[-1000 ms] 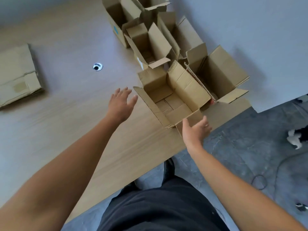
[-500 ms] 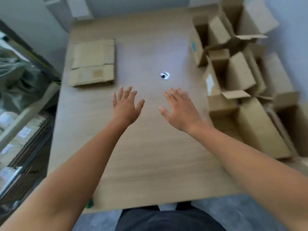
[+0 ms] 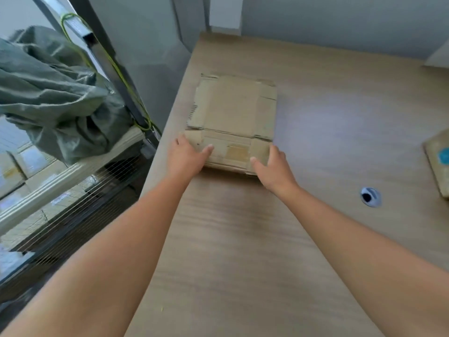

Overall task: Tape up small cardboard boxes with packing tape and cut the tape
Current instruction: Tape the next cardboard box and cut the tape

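Observation:
A stack of flattened cardboard boxes (image 3: 233,113) lies on the wooden table (image 3: 243,239), near its left edge. My left hand (image 3: 187,156) grips the stack's near-left corner, thumb on top and fingers down the left side. My right hand (image 3: 272,166) grips the near-right corner the same way, with its thumb on the top sheet. Both arms reach forward from the bottom of the view.
A round cable hole (image 3: 370,197) sits in the table to the right. A cardboard box with a blue sticker (image 3: 437,164) pokes in at the right edge. Left of the table stands a metal rack with a grey bag (image 3: 53,93). A wall runs behind the table.
The view swung left, away from the open boxes. Both hands moved from hovering over the bare table to the flattened stack and took hold of its near corners.

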Action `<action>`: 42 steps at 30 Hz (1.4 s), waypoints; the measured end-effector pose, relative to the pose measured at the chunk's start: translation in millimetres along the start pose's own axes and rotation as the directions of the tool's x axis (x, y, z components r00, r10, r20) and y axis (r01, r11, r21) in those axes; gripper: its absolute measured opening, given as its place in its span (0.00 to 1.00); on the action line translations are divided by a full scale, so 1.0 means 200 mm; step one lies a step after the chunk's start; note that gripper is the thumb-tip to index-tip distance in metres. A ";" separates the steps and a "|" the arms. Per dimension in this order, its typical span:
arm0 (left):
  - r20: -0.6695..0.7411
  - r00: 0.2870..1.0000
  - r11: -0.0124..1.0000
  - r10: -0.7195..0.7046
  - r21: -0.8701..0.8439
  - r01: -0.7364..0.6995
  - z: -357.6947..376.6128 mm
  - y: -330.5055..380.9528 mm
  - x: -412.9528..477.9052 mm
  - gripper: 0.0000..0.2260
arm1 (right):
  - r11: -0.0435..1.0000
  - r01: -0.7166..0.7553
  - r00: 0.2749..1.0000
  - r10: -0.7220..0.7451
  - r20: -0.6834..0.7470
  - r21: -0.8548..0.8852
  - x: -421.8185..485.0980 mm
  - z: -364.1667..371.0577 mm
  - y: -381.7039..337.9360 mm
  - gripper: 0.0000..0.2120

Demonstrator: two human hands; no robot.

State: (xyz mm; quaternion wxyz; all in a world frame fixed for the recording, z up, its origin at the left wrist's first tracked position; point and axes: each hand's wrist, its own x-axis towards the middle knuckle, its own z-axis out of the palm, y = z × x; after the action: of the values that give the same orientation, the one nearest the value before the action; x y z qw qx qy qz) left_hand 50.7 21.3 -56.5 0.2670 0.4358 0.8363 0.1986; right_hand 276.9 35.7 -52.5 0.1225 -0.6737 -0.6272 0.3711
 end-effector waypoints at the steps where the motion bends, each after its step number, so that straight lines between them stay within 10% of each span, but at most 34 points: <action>1: -0.042 0.999 1.000 -0.009 -0.004 0.009 0.01 -0.02 0.02 0.38 | 1.000 -0.009 1.000 0.010 -0.028 0.029 0.04 0.03 0.00 0.34; 5: -0.139 0.990 0.997 -0.005 -0.073 -0.005 -0.01 -0.05 -0.01 0.29 | 0.995 0.008 0.982 0.011 -0.189 0.100 0.03 0.05 0.03 0.32; 12: 0.172 0.983 0.848 -0.066 -0.510 0.146 -0.10 -0.01 -0.41 0.02 | 0.996 -0.008 0.986 0.023 -0.163 0.093 -0.37 -0.04 0.16 0.30; 26: 0.480 0.855 0.770 0.198 -0.616 0.168 0.02 -0.34 -1.99 0.13 | 0.946 -0.092 0.968 0.158 -0.196 0.310 -2.01 -0.28 0.93 0.26; 32: 0.374 0.781 0.863 0.501 -0.287 -0.416 0.06 -0.49 -2.30 0.17 | 0.976 -0.021 0.946 0.089 -0.310 0.216 -2.33 -0.47 1.11 0.30; 35: 0.179 0.716 0.729 0.675 -0.012 -0.684 -0.01 -0.48 -2.33 0.09 | 0.958 0.126 0.935 -0.029 -0.352 0.257 -2.36 -0.58 1.03 0.28; 42: 0.161 0.479 0.479 0.863 0.038 -0.877 -0.24 -0.28 -2.31 0.07 | 0.838 0.236 0.946 -0.082 -0.314 0.493 -2.31 -0.66 0.78 0.29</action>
State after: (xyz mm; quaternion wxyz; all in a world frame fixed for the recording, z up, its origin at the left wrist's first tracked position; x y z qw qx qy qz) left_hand 206.1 -399.0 76.2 0.1534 0.8252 0.4919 0.2316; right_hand 509.9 -386.4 100.6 0.4195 -0.6055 -0.5326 0.4169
